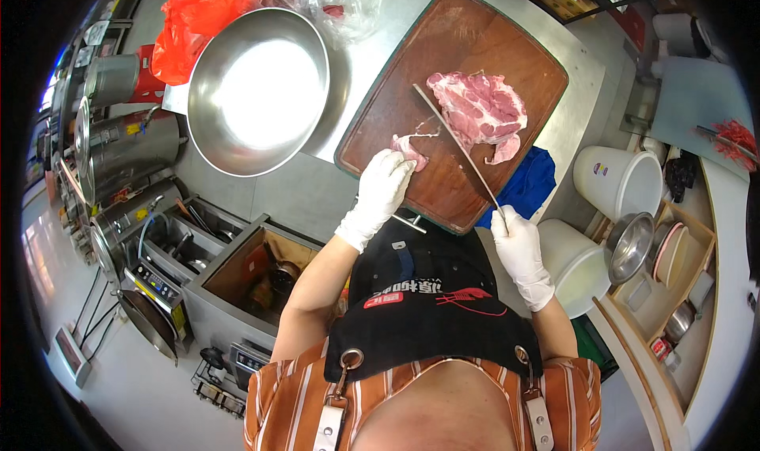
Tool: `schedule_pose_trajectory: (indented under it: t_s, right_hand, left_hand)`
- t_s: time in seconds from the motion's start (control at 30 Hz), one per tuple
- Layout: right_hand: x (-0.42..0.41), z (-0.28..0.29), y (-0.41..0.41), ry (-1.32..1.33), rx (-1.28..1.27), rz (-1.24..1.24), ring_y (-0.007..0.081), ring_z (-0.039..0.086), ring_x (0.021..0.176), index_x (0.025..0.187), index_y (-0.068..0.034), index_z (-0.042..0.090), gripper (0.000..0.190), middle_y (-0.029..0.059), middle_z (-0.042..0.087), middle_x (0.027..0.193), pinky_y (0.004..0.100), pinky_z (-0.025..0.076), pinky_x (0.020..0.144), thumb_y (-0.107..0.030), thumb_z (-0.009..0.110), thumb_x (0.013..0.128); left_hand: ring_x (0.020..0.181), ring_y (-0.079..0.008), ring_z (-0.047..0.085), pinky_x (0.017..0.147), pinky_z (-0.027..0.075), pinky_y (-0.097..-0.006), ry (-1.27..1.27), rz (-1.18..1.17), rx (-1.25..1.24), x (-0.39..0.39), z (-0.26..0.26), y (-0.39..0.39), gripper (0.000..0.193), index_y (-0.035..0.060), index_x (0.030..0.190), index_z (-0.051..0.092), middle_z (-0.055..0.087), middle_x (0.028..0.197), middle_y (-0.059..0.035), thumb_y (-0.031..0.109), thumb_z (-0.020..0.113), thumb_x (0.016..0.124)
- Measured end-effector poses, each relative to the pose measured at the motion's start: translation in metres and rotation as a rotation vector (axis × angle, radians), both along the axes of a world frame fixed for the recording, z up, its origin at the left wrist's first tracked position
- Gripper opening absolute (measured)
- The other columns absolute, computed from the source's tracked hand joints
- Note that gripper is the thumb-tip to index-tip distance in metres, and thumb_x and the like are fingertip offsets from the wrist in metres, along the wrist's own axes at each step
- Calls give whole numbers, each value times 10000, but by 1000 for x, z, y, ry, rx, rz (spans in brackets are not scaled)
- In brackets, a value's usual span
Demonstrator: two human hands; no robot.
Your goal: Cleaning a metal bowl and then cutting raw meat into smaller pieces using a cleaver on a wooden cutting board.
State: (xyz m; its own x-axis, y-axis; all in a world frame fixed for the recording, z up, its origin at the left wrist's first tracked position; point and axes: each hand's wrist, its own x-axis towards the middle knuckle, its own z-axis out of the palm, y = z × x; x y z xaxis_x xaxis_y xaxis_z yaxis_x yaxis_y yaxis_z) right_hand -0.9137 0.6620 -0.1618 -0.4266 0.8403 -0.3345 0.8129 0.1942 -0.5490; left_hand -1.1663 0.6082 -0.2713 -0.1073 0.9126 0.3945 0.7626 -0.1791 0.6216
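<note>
A large slab of raw, marbled meat (484, 110) lies on a brown wooden cutting board (469, 35) with a dark green rim. My right hand (518, 243), in a white glove, grips the handle of a long knife (460, 142). The blade runs along the left side of the slab, seen almost edge-on; whether it touches the meat I cannot tell. My left hand (386, 181), also gloved, pinches a small strip of meat (408, 149) near the board's left side. A thin pale strand trails from that strip toward the blade.
Left of the board stands a wide metal bowl (258, 92) on the steel table (585, 89). Behind it lie a red plastic bag (202, 12) and clear plastic bags (356, 6). A blue cloth (537, 175) sits by the board's right edge. White buckets (617, 175) stand farther right.
</note>
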Motion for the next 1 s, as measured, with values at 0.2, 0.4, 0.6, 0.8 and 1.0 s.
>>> schedule_pose_trajectory:
  t_s: [0.2,0.4,0.6,0.8,1.0]
  right_hand:
    - [1,6,-4,-4,-45,-87,390,630,682,831,-38,563,190,215,614,725,473,483,591,-185,555,951]
    - [-8,9,-24,-2,128,134,346,629,595,814,-66,549,169,160,624,695,430,502,522,-184,588,928]
    - [-15,6,-28,-63,166,235,314,623,546,825,-79,545,156,133,625,683,403,504,488,-194,594,918]
    - [-12,3,-41,-156,105,247,314,629,542,818,-77,539,173,140,626,680,405,510,487,-211,566,925]
    - [10,9,-61,-277,28,237,311,640,537,810,-73,527,183,135,612,638,420,529,495,-216,562,920]
  left_hand:
    - [872,-315,635,782,525,-394,4,21,45,0,-5,-1,233,12,907,660,668,932,-108,-30,744,694]
    - [947,-341,631,823,525,-407,92,-52,-27,-4,-5,-2,270,11,962,658,659,1051,-138,-23,727,703]
    - [1122,-345,600,933,490,-424,85,-78,-129,-3,1,0,363,22,1083,643,627,1227,-157,2,707,726]
    - [1124,-344,598,945,480,-425,55,-79,-146,-4,-1,1,396,23,1113,637,620,1240,-161,11,711,724]
    - [1099,-327,593,916,485,-398,103,-80,-164,-5,-2,2,280,7,1010,671,624,1199,-166,64,652,736]
